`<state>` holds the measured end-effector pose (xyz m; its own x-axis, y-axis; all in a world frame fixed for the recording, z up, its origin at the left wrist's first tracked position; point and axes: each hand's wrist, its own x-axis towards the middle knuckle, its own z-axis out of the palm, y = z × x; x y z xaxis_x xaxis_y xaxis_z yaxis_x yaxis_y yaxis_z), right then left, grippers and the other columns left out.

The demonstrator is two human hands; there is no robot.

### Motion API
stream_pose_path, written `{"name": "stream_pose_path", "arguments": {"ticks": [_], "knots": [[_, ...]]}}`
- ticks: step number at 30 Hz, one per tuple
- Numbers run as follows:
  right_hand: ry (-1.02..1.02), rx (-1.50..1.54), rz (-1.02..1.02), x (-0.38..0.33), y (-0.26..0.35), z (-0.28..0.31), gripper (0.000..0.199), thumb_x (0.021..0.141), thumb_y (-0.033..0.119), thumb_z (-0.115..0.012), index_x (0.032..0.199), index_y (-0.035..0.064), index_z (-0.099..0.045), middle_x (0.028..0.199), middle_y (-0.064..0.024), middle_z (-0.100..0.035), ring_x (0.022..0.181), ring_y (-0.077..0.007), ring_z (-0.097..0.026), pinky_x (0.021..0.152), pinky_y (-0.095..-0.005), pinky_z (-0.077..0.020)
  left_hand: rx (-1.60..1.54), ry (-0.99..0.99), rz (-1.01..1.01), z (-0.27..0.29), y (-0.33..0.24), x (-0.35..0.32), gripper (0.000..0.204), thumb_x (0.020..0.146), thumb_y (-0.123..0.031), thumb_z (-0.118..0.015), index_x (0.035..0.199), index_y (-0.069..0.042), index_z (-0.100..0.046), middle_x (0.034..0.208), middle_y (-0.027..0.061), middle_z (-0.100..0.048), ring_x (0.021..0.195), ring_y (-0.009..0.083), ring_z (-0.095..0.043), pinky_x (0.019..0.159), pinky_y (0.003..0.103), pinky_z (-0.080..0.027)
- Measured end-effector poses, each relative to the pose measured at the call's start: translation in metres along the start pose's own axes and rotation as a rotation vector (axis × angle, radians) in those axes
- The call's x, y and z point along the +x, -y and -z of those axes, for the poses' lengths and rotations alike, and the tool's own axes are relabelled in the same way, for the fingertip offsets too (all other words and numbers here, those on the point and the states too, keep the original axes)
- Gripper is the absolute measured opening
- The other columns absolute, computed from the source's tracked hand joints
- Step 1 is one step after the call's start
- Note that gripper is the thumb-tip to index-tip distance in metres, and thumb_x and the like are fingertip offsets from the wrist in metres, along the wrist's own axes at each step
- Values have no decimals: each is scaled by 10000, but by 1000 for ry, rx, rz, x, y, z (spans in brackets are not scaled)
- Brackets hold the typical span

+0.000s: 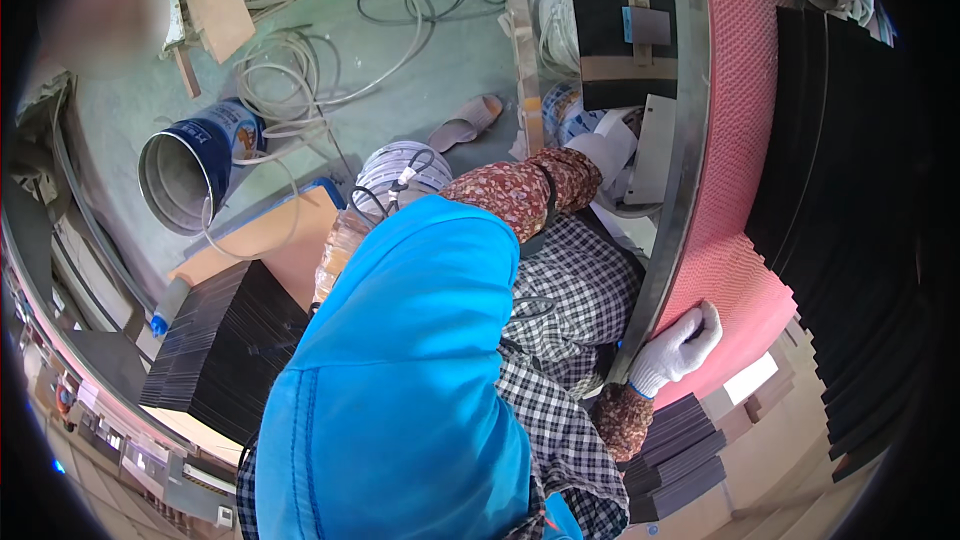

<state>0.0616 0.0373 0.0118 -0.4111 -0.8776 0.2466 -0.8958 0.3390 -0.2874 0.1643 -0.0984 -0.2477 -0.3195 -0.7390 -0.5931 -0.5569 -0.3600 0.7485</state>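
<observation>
My left hand (606, 150), in a white glove below a brown floral sleeve, reaches down beside the metal table edge. It is at a white container (622, 202) holding pale material; its fingers are too unclear to read. My right hand (678, 352), also white-gloved, rests on the pink textured sheet (722, 290) by the table's metal edge (680, 190). Its thumb and fingers are apart and loosely bent, with nothing seen between them. A black-and-white checked cloth (580, 290) covers my lap, and bright blue fabric (400, 340) fills the middle of the view.
Stacked black sheets (850, 170) stand along the right, more black stacks (680, 455) below my right hand and a black stack (225, 345) at left. An overturned blue drum (205, 165), coiled hose (290, 80) and slipper (467, 123) lie on the green floor.
</observation>
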Motion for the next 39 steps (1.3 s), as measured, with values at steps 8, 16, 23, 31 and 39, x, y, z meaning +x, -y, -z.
{"name": "stream_pose_path", "arguments": {"ticks": [8,16,23,31,39], "knots": [[-5,-6,13,1,-3,-1,140,989,9,-586,1109,-24,-650,1060,-116,-666,1004,-222,-628,947,-336,-497,-65,17,3,-28,22,28,299,852,-280,-666,1032,-69,-778,1018,199,-750,972,375,-723,840,446,-571],[-14,8,-4,-2,4,3,140,1002,19,-580,1111,-26,-654,1068,-116,-662,1012,-223,-626,949,-335,-496,-17,-57,-115,35,109,6,310,853,-276,-628,1075,-93,-743,978,192,-733,924,361,-718,826,454,-555],[-4,0,-1,0,1,5,148,999,27,-583,1120,-29,-648,1078,-121,-658,1013,-227,-624,949,-341,-494,-1340,-420,372,85,166,38,176,939,-25,-494,984,47,-649,767,153,-651,635,259,-682,481,396,-505],[7,-5,-17,-1,-4,3,174,1008,56,-564,1134,-36,-643,1091,-127,-667,1033,-228,-626,969,-346,-487,-818,-923,370,77,44,94,249,994,-136,-491,1080,35,-651,880,288,-692,782,439,-705,680,488,-547],[33,5,-5,0,-5,3,202,1024,80,-552,1161,-41,-637,1115,-127,-675,1058,-225,-628,991,-341,-478,-1349,-864,161,62,25,118,205,1041,-170,-497,1134,-3,-573,824,130,-681,673,217,-664,596,379,-517]]}}
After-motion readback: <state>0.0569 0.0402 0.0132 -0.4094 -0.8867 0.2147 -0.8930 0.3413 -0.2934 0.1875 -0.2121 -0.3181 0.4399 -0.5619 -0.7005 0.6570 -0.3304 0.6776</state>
